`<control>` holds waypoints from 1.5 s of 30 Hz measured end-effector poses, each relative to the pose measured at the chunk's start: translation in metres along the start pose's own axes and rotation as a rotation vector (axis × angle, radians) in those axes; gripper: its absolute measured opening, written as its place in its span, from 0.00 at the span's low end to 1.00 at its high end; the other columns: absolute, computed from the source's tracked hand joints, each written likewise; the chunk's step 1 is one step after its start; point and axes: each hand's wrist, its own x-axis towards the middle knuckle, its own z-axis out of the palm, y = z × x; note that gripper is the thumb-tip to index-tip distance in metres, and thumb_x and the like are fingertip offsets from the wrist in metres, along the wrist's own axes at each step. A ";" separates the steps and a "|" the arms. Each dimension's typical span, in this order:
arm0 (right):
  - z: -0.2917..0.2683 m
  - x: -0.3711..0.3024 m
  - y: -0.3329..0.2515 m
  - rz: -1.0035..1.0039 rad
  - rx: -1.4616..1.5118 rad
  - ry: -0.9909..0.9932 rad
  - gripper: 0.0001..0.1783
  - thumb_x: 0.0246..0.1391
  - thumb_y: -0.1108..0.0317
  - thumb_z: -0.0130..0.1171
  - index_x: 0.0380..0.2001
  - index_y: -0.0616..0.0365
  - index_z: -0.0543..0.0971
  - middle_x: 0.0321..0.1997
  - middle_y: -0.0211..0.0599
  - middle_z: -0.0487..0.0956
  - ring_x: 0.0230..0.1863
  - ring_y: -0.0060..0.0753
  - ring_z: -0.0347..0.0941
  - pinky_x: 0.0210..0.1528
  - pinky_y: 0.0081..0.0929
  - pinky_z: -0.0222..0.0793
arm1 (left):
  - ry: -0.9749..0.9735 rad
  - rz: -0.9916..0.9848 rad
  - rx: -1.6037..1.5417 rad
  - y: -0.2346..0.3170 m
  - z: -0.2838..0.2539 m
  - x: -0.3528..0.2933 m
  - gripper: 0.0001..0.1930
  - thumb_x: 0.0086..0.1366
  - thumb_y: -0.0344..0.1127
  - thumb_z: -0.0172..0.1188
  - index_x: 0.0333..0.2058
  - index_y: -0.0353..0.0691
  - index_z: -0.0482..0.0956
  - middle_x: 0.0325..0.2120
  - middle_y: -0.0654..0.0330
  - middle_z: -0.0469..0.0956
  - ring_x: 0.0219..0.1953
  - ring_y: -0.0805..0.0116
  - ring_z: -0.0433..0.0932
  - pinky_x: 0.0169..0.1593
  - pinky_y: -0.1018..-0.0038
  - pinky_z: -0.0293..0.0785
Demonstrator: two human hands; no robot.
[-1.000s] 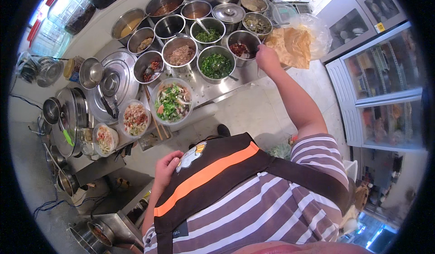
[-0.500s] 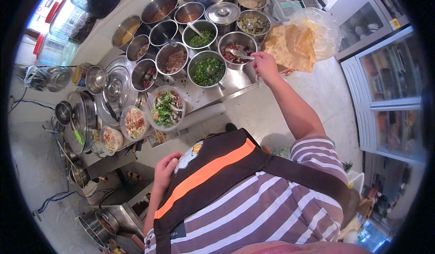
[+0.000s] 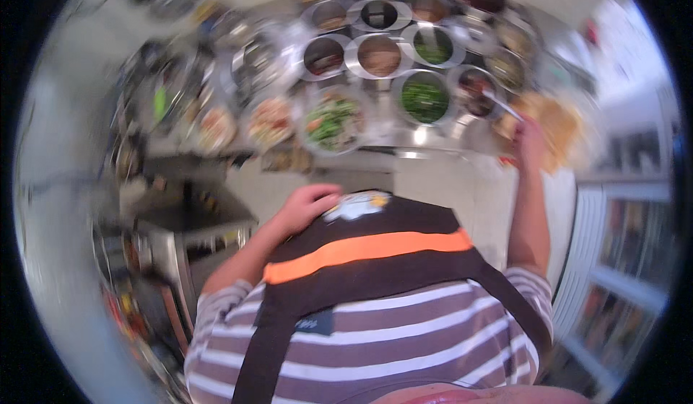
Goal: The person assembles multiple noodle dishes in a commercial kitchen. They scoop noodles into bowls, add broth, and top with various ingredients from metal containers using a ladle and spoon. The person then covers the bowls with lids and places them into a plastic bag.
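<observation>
My right hand (image 3: 530, 141) is closed round the handle of a metal spoon (image 3: 507, 107). The spoon's other end reaches into a steel pot that holds dark reddish-brown bits (image 3: 474, 86). Left of that pot, chopped greens (image 3: 424, 102) fill another steel pot. My left hand (image 3: 307, 208) rests by the top edge of my dark apron (image 3: 375, 227), thumb and fingers loosely stretched, with nothing seen in it. Beyond it, a clear round tub holds a leafy green mix (image 3: 336, 123). The counter is smeared by motion.
Two more tubs of pale food with red topping (image 3: 270, 121) line the counter edge on the left. Several steel pots stand behind. Brown paper (image 3: 556, 126) lies right of my right hand, and a glass-doored cabinet (image 3: 635, 238) stands at the right.
The head view has swung round, so the counter now lies nearly level and blurred. The spoon is more raised, its handle slanting to my right hand. My left hand stays by the apron.
</observation>
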 end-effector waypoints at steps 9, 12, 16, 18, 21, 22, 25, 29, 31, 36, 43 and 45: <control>0.062 -0.040 -0.103 -0.023 0.299 -0.269 0.16 0.49 0.71 0.43 0.41 0.65 0.69 0.16 0.25 0.64 0.13 0.15 0.55 0.11 0.10 0.48 | 0.142 -0.022 -0.245 -0.051 -0.016 -0.027 0.15 0.57 0.37 0.52 0.39 0.32 0.72 0.34 0.62 0.74 0.38 0.77 0.69 0.43 0.80 0.64; 0.120 -0.063 -0.132 -0.025 0.313 -0.415 0.16 0.48 0.72 0.43 0.41 0.68 0.68 0.15 0.26 0.64 0.11 0.15 0.54 0.10 0.11 0.48 | 0.174 -0.009 -0.282 -0.069 -0.027 -0.043 0.15 0.57 0.37 0.52 0.40 0.32 0.71 0.34 0.62 0.74 0.37 0.77 0.69 0.43 0.80 0.65; 0.208 -0.099 -0.153 0.009 0.340 -0.656 0.14 0.48 0.73 0.43 0.39 0.68 0.69 0.16 0.28 0.65 0.10 0.15 0.54 0.09 0.10 0.48 | 0.256 -0.019 -0.343 -0.086 -0.044 -0.066 0.17 0.56 0.38 0.53 0.40 0.31 0.72 0.33 0.61 0.75 0.36 0.76 0.71 0.41 0.79 0.66; 0.259 -0.119 -0.155 0.042 0.330 -0.800 0.13 0.47 0.74 0.43 0.37 0.67 0.70 0.16 0.28 0.66 0.11 0.15 0.55 0.09 0.10 0.48 | 0.346 0.023 -0.383 -0.101 -0.048 -0.078 0.19 0.55 0.42 0.54 0.39 0.31 0.72 0.31 0.58 0.76 0.34 0.75 0.72 0.39 0.78 0.67; 0.330 -0.148 -0.148 0.094 0.340 -0.984 0.13 0.47 0.76 0.43 0.37 0.68 0.69 0.16 0.28 0.66 0.13 0.16 0.56 0.12 0.12 0.50 | 0.357 -0.060 -0.406 -0.120 -0.058 -0.098 0.15 0.57 0.35 0.51 0.41 0.31 0.71 0.35 0.60 0.74 0.37 0.76 0.70 0.43 0.79 0.65; 0.350 -0.156 -0.144 0.112 0.331 -1.042 0.13 0.47 0.76 0.43 0.37 0.68 0.69 0.17 0.29 0.67 0.13 0.17 0.56 0.13 0.14 0.51 | 0.383 -0.062 -0.430 -0.124 -0.061 -0.106 0.15 0.57 0.35 0.51 0.41 0.31 0.71 0.35 0.60 0.74 0.37 0.75 0.70 0.43 0.79 0.65; 0.405 -0.183 -0.126 0.094 0.275 -1.077 0.13 0.48 0.75 0.43 0.39 0.68 0.67 0.18 0.30 0.67 0.15 0.18 0.59 0.14 0.14 0.53 | 0.451 -0.064 -0.483 -0.136 -0.066 -0.126 0.16 0.57 0.35 0.51 0.41 0.30 0.71 0.36 0.59 0.74 0.37 0.74 0.71 0.43 0.79 0.65; 0.454 -0.198 -0.099 -0.209 0.023 -1.045 0.12 0.52 0.73 0.41 0.40 0.65 0.68 0.19 0.30 0.70 0.14 0.16 0.61 0.14 0.13 0.57 | 0.498 -0.065 -0.491 -0.148 -0.078 -0.145 0.16 0.57 0.35 0.51 0.41 0.30 0.70 0.36 0.59 0.74 0.38 0.73 0.70 0.44 0.78 0.65; 0.465 -0.203 -0.093 -0.316 -0.052 -1.020 0.12 0.53 0.72 0.40 0.39 0.65 0.69 0.18 0.30 0.70 0.14 0.16 0.62 0.14 0.13 0.57 | 0.506 -0.068 -0.510 -0.155 -0.082 -0.151 0.16 0.57 0.35 0.51 0.42 0.30 0.70 0.36 0.59 0.74 0.39 0.73 0.70 0.44 0.78 0.65; 0.476 -0.207 -0.088 -0.446 -0.163 -0.933 0.12 0.54 0.71 0.41 0.39 0.65 0.70 0.18 0.30 0.70 0.15 0.15 0.62 0.15 0.13 0.58 | 0.489 -0.080 -0.551 -0.165 -0.095 -0.159 0.16 0.58 0.35 0.50 0.42 0.30 0.70 0.37 0.58 0.73 0.39 0.74 0.70 0.45 0.78 0.64; 0.476 -0.213 -0.097 -0.103 0.068 -0.891 0.14 0.49 0.76 0.39 0.39 0.69 0.68 0.18 0.35 0.70 0.13 0.21 0.61 0.12 0.19 0.59 | 0.438 -0.031 -0.534 -0.173 -0.107 -0.161 0.15 0.57 0.34 0.50 0.41 0.30 0.71 0.36 0.59 0.74 0.38 0.74 0.70 0.44 0.78 0.64; 0.471 -0.211 -0.100 0.022 0.151 -0.869 0.14 0.48 0.76 0.39 0.40 0.68 0.67 0.19 0.35 0.69 0.14 0.21 0.61 0.13 0.18 0.59 | 0.429 -0.020 -0.554 -0.174 -0.108 -0.160 0.15 0.57 0.34 0.50 0.40 0.30 0.71 0.36 0.60 0.73 0.38 0.74 0.70 0.44 0.79 0.64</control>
